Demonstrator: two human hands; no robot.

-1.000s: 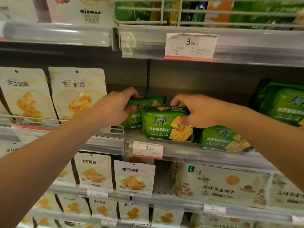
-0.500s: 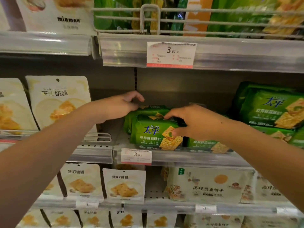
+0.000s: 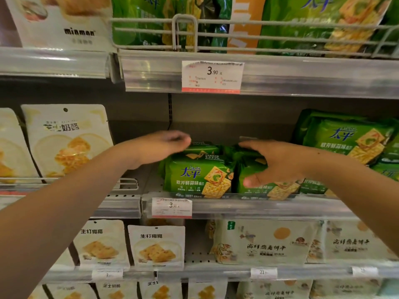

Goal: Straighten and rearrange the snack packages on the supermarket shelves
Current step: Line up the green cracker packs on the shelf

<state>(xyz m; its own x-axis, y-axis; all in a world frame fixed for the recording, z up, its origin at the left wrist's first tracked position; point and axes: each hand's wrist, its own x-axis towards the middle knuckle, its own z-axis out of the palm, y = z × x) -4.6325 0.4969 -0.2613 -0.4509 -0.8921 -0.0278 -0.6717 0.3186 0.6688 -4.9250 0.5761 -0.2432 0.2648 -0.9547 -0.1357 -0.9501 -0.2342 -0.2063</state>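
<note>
- While our right hand point(image 3: 278, 162) spreads its fingers over a glossy, crinkled green cracker pack point(image 3: 267, 182), thumb low on its face, the pack stands at the shelf edge point(image 3: 248, 203).
- Our left hand point(image 3: 160, 147), blurred, fingers loosely curled, hovers at ten o'clock of the neighbouring upright green pack point(image 3: 198, 176); whether they touch it we cannot tell.

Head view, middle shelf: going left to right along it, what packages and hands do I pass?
Cream cheese-cracker pouch → left hand → upright green Pacific cracker pack → right hand on the next green pack → stacked green Pacific packs at far right.
</note>
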